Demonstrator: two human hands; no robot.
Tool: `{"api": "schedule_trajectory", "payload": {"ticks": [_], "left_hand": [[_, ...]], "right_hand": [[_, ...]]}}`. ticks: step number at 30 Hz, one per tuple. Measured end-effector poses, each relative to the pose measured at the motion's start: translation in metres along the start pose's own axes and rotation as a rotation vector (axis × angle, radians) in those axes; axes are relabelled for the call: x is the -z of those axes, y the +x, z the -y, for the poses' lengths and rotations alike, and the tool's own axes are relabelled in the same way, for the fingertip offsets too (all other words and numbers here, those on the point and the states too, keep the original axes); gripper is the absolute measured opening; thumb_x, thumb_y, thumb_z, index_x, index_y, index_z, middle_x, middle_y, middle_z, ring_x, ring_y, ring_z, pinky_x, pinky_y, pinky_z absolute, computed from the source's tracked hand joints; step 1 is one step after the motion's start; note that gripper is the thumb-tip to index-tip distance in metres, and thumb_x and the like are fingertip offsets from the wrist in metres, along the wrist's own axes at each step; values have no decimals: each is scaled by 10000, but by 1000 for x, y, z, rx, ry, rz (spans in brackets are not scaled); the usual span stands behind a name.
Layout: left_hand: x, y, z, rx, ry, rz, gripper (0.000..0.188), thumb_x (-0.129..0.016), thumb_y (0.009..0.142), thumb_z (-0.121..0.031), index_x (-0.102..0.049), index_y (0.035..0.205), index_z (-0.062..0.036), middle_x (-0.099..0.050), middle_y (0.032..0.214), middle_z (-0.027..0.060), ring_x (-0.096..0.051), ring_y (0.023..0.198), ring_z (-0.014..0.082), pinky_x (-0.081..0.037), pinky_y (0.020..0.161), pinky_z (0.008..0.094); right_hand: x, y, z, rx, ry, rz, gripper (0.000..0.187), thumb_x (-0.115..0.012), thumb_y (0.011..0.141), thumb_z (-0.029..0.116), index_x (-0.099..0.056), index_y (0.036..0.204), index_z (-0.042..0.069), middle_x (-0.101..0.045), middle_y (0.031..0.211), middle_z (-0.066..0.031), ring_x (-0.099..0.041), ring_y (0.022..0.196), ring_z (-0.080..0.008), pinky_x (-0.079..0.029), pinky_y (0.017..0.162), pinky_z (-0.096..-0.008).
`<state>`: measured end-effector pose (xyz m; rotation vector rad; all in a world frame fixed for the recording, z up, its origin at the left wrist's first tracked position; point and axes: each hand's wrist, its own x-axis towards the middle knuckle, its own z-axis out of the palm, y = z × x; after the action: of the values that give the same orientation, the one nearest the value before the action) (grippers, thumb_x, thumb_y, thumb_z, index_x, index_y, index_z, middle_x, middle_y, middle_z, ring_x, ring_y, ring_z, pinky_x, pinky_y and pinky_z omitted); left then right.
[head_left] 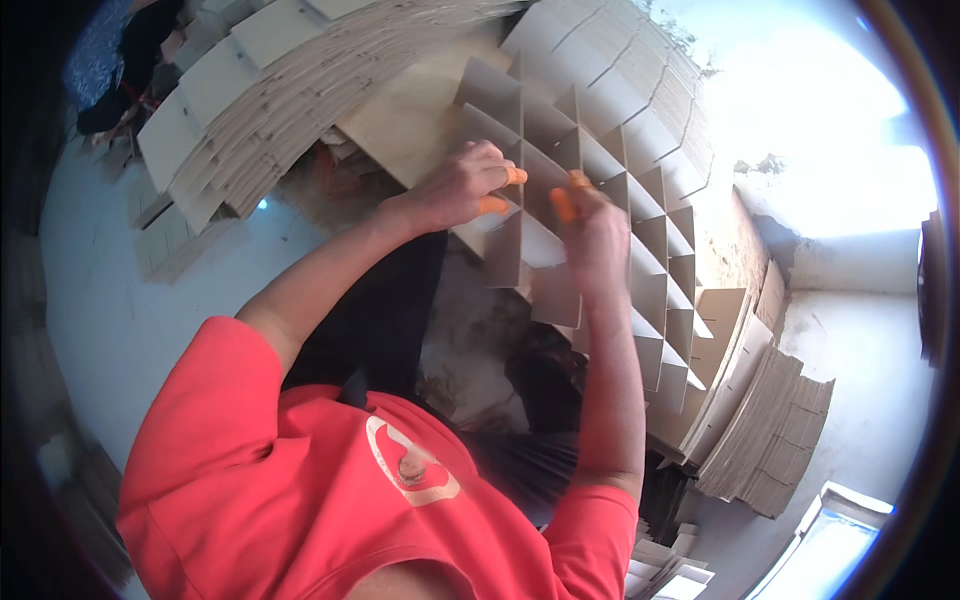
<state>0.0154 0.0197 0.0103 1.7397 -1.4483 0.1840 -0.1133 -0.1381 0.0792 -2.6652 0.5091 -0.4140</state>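
A cardboard divider grid [648, 232] of interlocked grey-brown strips stands in front of me, its cells open upward. My left hand [462, 188] is at its left side, with bent fingers closed at the edge of an upright strip. Orange covers wrap some of the fingertips. Over the middle of the grid, my right hand [598, 240] has its fingers drawn together at another strip, also with orange covers. This hand is slightly blurred, and its fingers hide part of the strip between them.
The grid rests by a tan board [415, 105]. Stacked flat cardboard strips [255, 105] lie at the far left, and another stack [610, 50] lies beyond the grid. More cardboard bundles [770, 430] lean at the right near a white wall [850, 340]. Bright light enters at the upper right.
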Motion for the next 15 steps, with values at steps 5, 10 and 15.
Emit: {"api": "schedule_trajectory", "payload": {"ticks": [5, 10, 15], "left_hand": [[-1, 25, -2, -137, 140, 89, 768, -786, 608, -229, -513, 1299, -34, -499, 1335, 61, -401, 1268, 295, -350, 1043, 437], [-21, 72, 28, -183, 138, 196, 873, -792, 602, -239, -424, 1372, -56, -456, 1384, 65, -347, 1320, 327, -321, 1068, 448], [-58, 111, 74, -231, 118, 391, 730, -750, 671, -277, -487, 1336, -127, -550, 1274, 86, -384, 1301, 326, -340, 1046, 435]], "right_hand": [[46, 2, -125, -351, -666, -116, 846, -578, 831, 589, -337, 1410, 22, -441, 1387, -187, -393, 1297, -327, -392, 998, -380], [82, -12, -142, -593, -252, 210, 868, -565, 837, 599, -396, 1340, -89, -611, 1113, -265, -579, 1078, -374, -464, 874, -389], [27, -62, -114, -218, -192, 287, 540, -657, 840, 377, -539, 1175, -30, -658, 837, -221, -636, 808, -388, -488, 706, -446]]}}
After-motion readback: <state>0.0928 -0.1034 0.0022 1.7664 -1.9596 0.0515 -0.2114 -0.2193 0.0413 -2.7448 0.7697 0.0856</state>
